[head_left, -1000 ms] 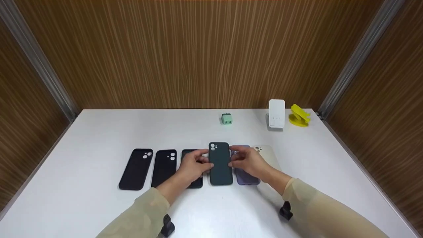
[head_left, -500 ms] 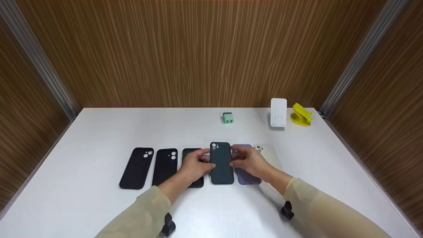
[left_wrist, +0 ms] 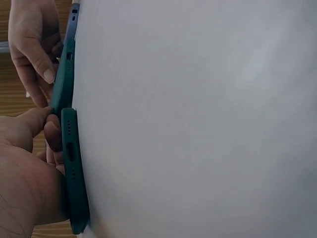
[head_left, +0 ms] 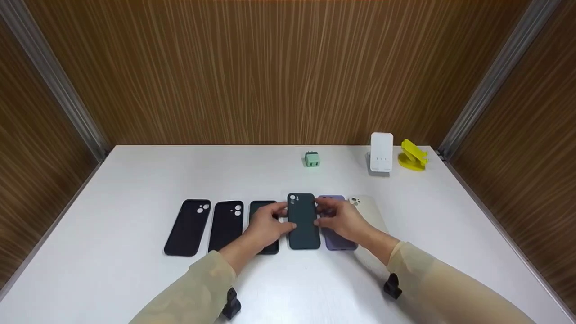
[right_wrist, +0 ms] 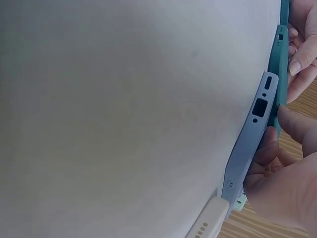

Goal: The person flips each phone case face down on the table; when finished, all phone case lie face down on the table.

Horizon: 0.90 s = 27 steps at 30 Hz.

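Note:
A dark green phone case (head_left: 305, 231) lies back side up in the row, with the camera holes at its top left. My left hand (head_left: 265, 224) holds its left edge by thumb and fingertips, and my right hand (head_left: 344, 219) holds the right edge likewise. Under my left hand another dark green case (left_wrist: 74, 193) is partly covered. My right hand hovers over a lavender phone case (right_wrist: 250, 134). In the left wrist view, the held case (left_wrist: 63, 84) sits close to the tabletop; whether it touches is unclear.
Two black phone cases, one far left (head_left: 188, 228) and one beside it (head_left: 226, 225), continue the row. A cream phone case (head_left: 368, 209) lies at the right end. Behind stand a mint charger plug (head_left: 312, 159), a white stand (head_left: 381, 153) and a yellow stand (head_left: 411, 156). Wood-grain panels (head_left: 270, 72) enclose the table.
Both hands keep their hold on the dark green case, which stays in its place in the row. The whole head view has shifted slightly.

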Available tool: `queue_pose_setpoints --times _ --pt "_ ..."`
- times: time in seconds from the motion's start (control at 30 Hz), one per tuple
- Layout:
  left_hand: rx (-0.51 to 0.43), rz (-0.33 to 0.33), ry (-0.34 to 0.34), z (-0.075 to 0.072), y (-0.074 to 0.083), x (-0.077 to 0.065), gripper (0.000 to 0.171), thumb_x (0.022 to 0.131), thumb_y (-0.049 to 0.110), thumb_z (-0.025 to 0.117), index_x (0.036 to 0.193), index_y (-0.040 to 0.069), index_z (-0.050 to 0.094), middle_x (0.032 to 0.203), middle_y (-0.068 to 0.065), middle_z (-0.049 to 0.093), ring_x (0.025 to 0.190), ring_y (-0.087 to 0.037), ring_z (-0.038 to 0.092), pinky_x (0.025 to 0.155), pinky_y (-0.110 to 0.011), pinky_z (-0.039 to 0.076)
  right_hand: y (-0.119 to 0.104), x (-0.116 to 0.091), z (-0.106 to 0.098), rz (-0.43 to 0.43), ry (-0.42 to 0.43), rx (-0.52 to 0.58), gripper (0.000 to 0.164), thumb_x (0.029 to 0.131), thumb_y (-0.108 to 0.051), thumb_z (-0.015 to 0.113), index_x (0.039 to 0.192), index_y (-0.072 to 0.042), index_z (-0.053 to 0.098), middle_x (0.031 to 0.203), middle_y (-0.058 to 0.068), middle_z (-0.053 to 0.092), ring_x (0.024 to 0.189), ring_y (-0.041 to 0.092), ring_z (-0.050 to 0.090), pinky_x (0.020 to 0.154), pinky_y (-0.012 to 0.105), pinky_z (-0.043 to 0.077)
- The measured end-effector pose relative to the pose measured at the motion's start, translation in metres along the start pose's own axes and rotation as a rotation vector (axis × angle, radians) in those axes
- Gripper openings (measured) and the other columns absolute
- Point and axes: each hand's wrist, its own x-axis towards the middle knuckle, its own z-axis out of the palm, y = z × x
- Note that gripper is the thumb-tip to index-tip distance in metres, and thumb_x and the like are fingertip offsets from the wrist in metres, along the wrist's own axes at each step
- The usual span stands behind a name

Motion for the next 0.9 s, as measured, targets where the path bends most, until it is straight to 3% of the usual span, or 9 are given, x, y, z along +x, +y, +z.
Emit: queue_pose_setpoints --times 0.47,0.9 --pt "0.061 0.008 0.002 -0.0009 0.0005 -0.001 0.065 0.089 0.016 0.086 0.148 0.008 0.061 0.134 -0.012 0.07 0.136 -0.031 0.057 0.119 -0.047 0.038 -0.003 -0.0005 0.0011 -0.002 -0.003 -0.048 0.061 0.094 -0.007 0.081 0.15 -0.007 0.06 0.134 0.013 0.07 0.113 0.028 0.067 0.105 0.053 0.051" --pt "0.075 0.014 0.001 0.0012 0.0025 -0.0024 0.066 0.089 0.014 0.086 0.149 0.006 0.06 0.138 -0.012 0.068 0.138 -0.031 0.055 0.12 -0.046 0.038 -0.0028 -0.0014 0.0019 -0.021 -0.013 -0.091 0.062 0.092 -0.006 0.083 0.15 -0.006 0.06 0.143 0.017 0.065 0.119 0.03 0.067 0.107 0.053 0.052"
